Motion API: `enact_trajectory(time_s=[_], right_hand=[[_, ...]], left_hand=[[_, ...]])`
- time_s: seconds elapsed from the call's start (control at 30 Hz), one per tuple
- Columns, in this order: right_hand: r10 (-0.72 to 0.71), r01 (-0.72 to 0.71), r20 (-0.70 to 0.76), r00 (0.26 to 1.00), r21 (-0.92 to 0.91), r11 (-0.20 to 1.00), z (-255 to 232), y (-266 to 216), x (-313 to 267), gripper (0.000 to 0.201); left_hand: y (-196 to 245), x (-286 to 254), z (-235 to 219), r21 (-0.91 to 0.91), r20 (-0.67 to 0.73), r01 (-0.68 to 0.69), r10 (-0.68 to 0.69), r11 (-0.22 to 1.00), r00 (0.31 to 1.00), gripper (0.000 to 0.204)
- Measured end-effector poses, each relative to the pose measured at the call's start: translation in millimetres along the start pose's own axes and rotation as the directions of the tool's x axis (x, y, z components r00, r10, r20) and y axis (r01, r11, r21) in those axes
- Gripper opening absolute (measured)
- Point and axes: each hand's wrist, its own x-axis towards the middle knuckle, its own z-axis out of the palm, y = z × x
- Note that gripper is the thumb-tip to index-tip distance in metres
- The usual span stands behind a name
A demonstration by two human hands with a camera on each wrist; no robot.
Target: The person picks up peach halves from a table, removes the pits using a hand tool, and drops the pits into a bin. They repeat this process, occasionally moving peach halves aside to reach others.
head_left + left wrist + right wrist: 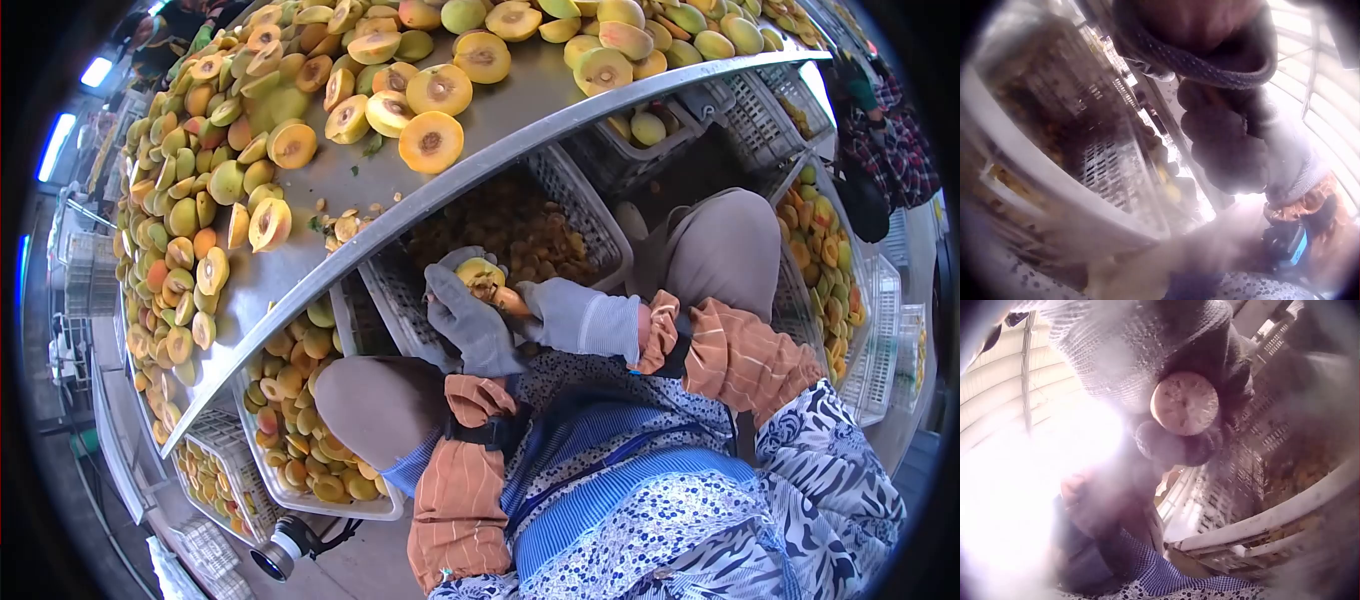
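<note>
Both hands wear grey knitted gloves and meet over a crate (612, 225) filled with brownish scraps. The left hand (468, 318) grips a yellow peach half (480, 272), cut side up. Close beside it, the right hand (575, 315) has its fingers curled round a tool with a round handle. The butt end of that handle (1185, 403) shows pale between the gloved fingers in the right wrist view. The tool's working end is hidden at the fruit. In the left wrist view, the right hand's curled fingers (1229, 144) appear beyond the left glove's cuff.
A metal table (335, 205) heaped with peach halves curves in front, its raised edge just beyond the hands. Crates of peach halves stand at the left (385, 510) and right (860, 290). The person's knees (725, 245) flank the scrap crate. Another person (885, 150) is at the far right.
</note>
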Motion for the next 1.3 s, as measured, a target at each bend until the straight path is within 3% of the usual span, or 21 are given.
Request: enact_trajectory(time_s=[0.07,0.13,0.17,0.27,0.33,0.4,0.53,0.6,0.63,0.7,0.8,0.93,1.0,1.03,1.07,1.1,1.17,1.2,1.23,1.27,1.3], right_hand=[[0.003,-0.003,0.015,1.000,-0.020,1.000,-4.6,2.0,-1.3,0.030],[0.003,-0.002,0.033,0.999,-0.046,0.999,-7.6,5.5,-3.1,0.030],[-0.014,0.015,-0.003,1.000,0.029,0.999,-8.6,8.3,-4.3,0.030],[-0.003,0.006,-0.016,1.000,0.208,0.978,-9.1,7.2,-7.5,0.031],[0.029,-0.030,0.009,1.000,0.314,0.949,-11.2,2.5,-9.6,0.034],[-0.090,0.085,0.072,0.993,0.065,0.994,-16.4,-1.2,-11.4,0.033],[-0.130,0.134,0.108,0.986,-0.026,0.991,-16.2,11.2,-6.0,0.030],[-0.185,0.185,0.115,0.976,0.007,0.983,-16.0,15.8,-7.3,0.033],[-0.185,0.186,0.114,0.976,0.007,0.983,-20.0,11.4,-8.7,0.033],[0.123,-0.264,0.404,0.907,0.315,0.912,-30.5,0.0,-12.3,0.036],[0.096,-0.191,0.319,0.943,0.280,0.941,-19.0,4.7,-11.3,0.038],[0.100,-0.157,0.273,0.957,0.199,0.967,-22.2,-0.9,-15.3,0.037],[0.271,-0.459,0.458,0.847,0.371,0.807,-25.7,-3.2,-15.2,0.040],[0.268,-0.459,0.464,0.845,0.369,0.809,-13.4,6.1,-12.0,0.040],[0.092,-0.147,0.177,0.980,0.330,0.933,8.4,23.2,-7.2,0.039],[-0.151,0.167,-0.096,0.984,0.192,0.967,19.6,32.1,-3.4,0.038],[-0.122,0.125,-0.032,0.992,0.319,0.940,5.2,16.8,-6.0,0.034],[0.080,-0.174,0.211,0.974,0.479,0.861,-3.5,12.0,-7.1,0.032],[0.222,-0.478,0.475,0.852,0.529,0.702,-9.5,5.4,-6.6,0.031],[0.251,-0.467,0.439,0.863,0.505,0.726,-10.9,-2.8,-8.0,0.029],[0.280,-0.456,0.396,0.875,0.477,0.751,-12.2,-9.7,-10.2,0.028]], left_hand=[[4.1,5.2,-6.3,0.066,0.068,0.020,-0.024,0.998,0.997,0.046],[9.9,13.0,-10.8,0.202,0.302,0.047,-0.108,0.978,0.947,0.048],[11.1,12.7,-7.5,0.201,0.304,0.044,-0.105,0.979,0.947,0.048],[21.0,-0.2,8.5,-0.160,0.111,0.149,-0.132,0.976,0.985,0.055],[21.2,-0.6,2.8,-0.141,0.140,0.168,-0.149,0.976,0.979,0.051],[25.2,-6.1,0.1,-0.119,0.144,0.200,-0.182,0.973,0.973,0.044],[24.0,-2.1,0.1,0.030,0.090,0.126,-0.128,0.992,0.988,0.058],[20.8,4.7,-7.6,0.148,0.278,0.153,-0.189,0.977,0.942,0.059],[20.6,4.5,-7.7,0.149,0.279,0.152,-0.189,0.977,0.942,0.059],[20.5,3.8,-7.3,0.147,0.279,0.159,-0.195,0.976,0.940,0.059],[11.3,3.5,-8.7,0.085,0.231,0.110,-0.127,0.990,0.964,0.060],[10.7,4.5,-3.0,0.105,0.253,0.143,-0.166,0.984,0.953,0.056],[9.2,5.2,-0.8,0.099,0.231,0.141,-0.160,0.985,0.960,0.054],[7.5,5.5,0.5,0.099,0.210,0.130,-0.149,0.987,0.966,0.053],[6.6,5.2,1.1,0.101,0.179,0.113,-0.130,0.988,0.975,0.052],[6.5,6.6,0.8,0.110,0.139,0.083,-0.099,0.990,0.985,0.051],[0.1,8.6,-0.5,0.205,0.041,-0.020,0.012,0.979,0.999,0.048],[-5.3,10.0,-2.9,0.339,0.002,-0.124,0.131,0.933,0.991,0.047],[-8.8,10.8,-4.5,0.471,-0.017,-0.201,0.236,0.859,0.972,0.046],[-11.6,12.5,-5.5,0.581,-0.041,-0.253,0.338,0.773,0.940,0.045],[-10.1,11.6,-5.0,0.467,-0.092,-0.180,0.250,0.866,0.964,0.044]])
